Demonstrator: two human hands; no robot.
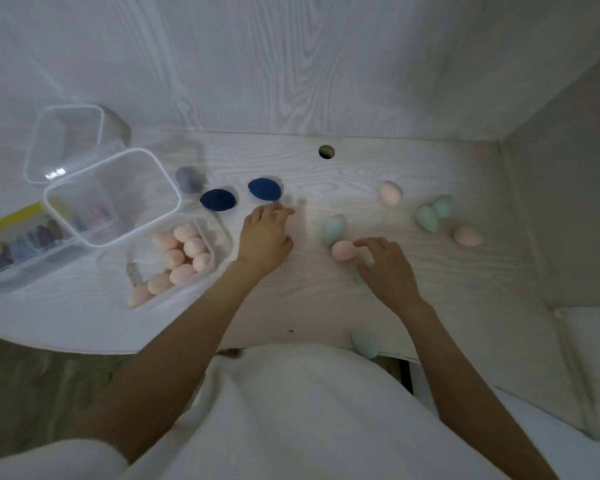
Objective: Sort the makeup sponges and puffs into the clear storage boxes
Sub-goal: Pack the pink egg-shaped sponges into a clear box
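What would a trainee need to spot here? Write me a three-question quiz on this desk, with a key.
1. True or false: the box nearest the left hand holds pink sponges.
2. Which colour are the two sponges just beyond the left hand's fingertips? A green, B dark blue, C pink.
3. Fill in: the right hand has its fingers at a ___ sponge.

Key: 1 true. 2 B. 3 pink.
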